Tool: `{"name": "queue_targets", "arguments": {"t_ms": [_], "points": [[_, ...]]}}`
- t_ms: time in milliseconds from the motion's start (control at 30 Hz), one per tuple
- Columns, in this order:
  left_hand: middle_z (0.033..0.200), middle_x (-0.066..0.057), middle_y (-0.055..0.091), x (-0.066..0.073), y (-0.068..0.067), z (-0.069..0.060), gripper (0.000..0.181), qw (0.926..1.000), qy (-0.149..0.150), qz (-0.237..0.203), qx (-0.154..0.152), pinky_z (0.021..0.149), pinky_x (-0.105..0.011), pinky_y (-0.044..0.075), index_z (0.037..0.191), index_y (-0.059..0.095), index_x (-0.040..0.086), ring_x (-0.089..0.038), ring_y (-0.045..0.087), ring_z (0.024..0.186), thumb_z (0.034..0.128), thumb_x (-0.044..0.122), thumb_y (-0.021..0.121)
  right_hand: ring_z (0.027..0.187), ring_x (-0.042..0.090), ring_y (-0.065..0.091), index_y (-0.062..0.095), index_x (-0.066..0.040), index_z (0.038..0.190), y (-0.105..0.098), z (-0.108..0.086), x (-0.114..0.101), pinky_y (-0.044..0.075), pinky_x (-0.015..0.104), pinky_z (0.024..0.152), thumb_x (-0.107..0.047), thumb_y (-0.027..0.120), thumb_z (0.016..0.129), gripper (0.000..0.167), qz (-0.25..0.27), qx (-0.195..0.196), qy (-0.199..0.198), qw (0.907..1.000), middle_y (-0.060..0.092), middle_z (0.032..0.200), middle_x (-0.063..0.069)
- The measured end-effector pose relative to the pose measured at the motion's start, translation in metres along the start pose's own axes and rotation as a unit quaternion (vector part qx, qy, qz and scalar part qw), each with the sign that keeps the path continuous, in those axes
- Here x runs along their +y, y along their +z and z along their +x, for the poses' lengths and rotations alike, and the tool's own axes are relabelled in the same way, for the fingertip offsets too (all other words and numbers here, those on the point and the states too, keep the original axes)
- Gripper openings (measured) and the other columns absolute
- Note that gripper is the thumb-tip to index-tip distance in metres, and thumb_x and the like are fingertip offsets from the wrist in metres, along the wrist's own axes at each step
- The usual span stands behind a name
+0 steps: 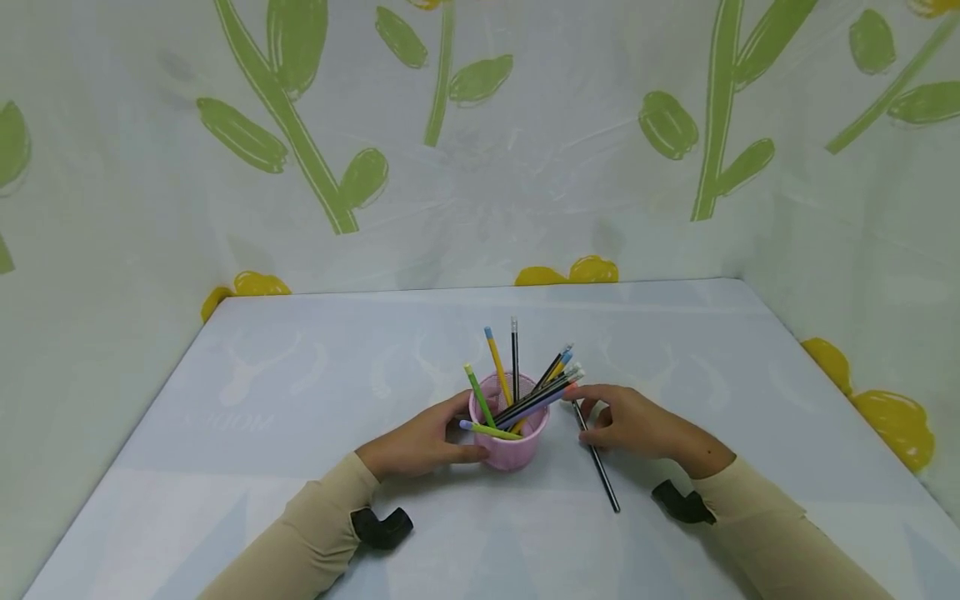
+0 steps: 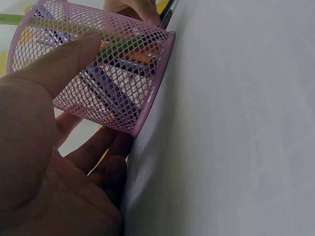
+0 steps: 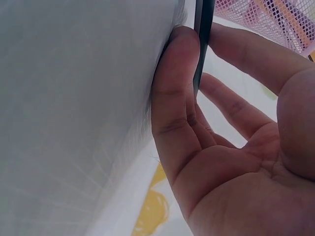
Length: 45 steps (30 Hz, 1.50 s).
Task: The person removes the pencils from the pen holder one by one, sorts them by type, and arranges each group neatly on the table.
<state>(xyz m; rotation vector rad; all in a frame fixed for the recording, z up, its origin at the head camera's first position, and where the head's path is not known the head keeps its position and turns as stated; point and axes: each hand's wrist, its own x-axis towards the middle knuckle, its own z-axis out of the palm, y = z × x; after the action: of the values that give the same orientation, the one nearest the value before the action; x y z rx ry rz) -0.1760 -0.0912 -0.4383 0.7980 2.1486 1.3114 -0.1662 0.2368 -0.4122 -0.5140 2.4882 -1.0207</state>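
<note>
1. While the left hand (image 1: 427, 442) holds the pink mesh cup (image 1: 512, 455) from its left side, the right hand (image 1: 637, 423) pinches a dark pencil (image 1: 603, 482) just right of it.
2. Left fingers: spread around the cup, thumb along the near side of the mesh, the others on the left and far side.
3. Right fingers: narrow, dark pencil between them; the left ends of the fingers sit close to the leaning pencils, contact there can't be told.
4. Cup: upright on the table (image 1: 300, 467), around the middle of the scene, between both hands.
5. Dark pencil: outside the cup, slants from the right hand toward near right; can't tell if its far end is lifted.
6. In the cup: green pencil (image 1: 480, 396) leaning left, yellow pencil (image 1: 497, 364) and black pencil (image 1: 514, 354) standing steeper at the far side, purple pencil (image 1: 534, 407) leaning right with a dark bundle, yellow-green pencil (image 1: 495, 431) lying low across the near rim, end pointing left.
7. Beige sleeves (image 1: 307, 521) on both arms, black mount (image 1: 382, 528) at each wrist.
8. Far side: pale wall (image 1: 540, 192) with green leaves and stems, yellow shapes along the table edge.
</note>
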Motion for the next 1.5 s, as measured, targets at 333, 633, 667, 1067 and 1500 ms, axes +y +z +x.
{"name": "queue_targets", "arguments": {"t_ms": [333,633,667,1067,1500], "points": [[0.144,0.006,0.052,0.0,0.0,0.0,0.064,1.0,-0.003,-0.002,0.002,0.12,-0.05,0.027,0.146,0.043,0.031,-0.018,0.043,0.14,0.0901,0.032,0.075,0.072,0.014,0.059,0.055,-0.008,0.139,0.0,0.0,0.0,0.05,0.024,0.061,-0.009,0.074,0.088,0.054,-0.002,-0.002,-0.004,1.0,0.061,0.109,0.012],[0.144,0.005,0.052,0.0,0.001,0.0,0.066,0.9999,-0.009,-0.004,0.004,0.12,-0.05,0.027,0.147,0.042,0.031,-0.019,0.043,0.14,0.0899,0.032,0.075,0.07,0.014,0.062,0.055,-0.006,0.137,0.001,0.0,0.001,0.052,0.024,0.061,-0.012,0.07,0.093,0.047,0.003,-0.001,-0.016,0.9999,0.063,0.105,0.01],[0.144,0.005,0.052,0.0,0.001,0.0,0.066,1.0,-0.008,-0.004,0.004,0.12,-0.05,0.027,0.147,0.042,0.031,-0.019,0.043,0.14,0.0899,0.032,0.075,0.07,0.014,0.062,0.055,-0.005,0.137,0.001,0.0,0.001,0.053,0.025,0.061,-0.012,0.069,0.094,0.045,0.003,0.002,-0.018,0.9998,0.063,0.104,0.01],[0.144,0.006,0.052,-0.002,0.001,0.001,0.067,1.0,0.002,-0.006,0.001,0.119,-0.05,0.028,0.148,0.041,0.033,-0.019,0.043,0.14,0.0897,0.032,0.075,0.062,0.007,0.056,0.067,-0.008,0.118,0.004,-0.006,-0.018,0.049,0.023,0.054,-0.013,0.067,0.095,0.024,-0.075,0.101,-0.072,0.9895,0.067,0.085,0.0],[0.143,0.006,0.052,-0.002,0.001,0.001,0.069,1.0,-0.001,-0.007,0.003,0.12,-0.051,0.027,0.149,0.041,0.032,-0.019,0.044,0.139,0.0895,0.031,0.075,0.062,0.005,0.058,0.07,-0.013,0.101,0.007,-0.021,-0.047,0.055,0.024,0.06,-0.004,0.069,0.092,0.013,-0.06,0.195,-0.14,0.9689,0.06,0.079,-0.008]]}}
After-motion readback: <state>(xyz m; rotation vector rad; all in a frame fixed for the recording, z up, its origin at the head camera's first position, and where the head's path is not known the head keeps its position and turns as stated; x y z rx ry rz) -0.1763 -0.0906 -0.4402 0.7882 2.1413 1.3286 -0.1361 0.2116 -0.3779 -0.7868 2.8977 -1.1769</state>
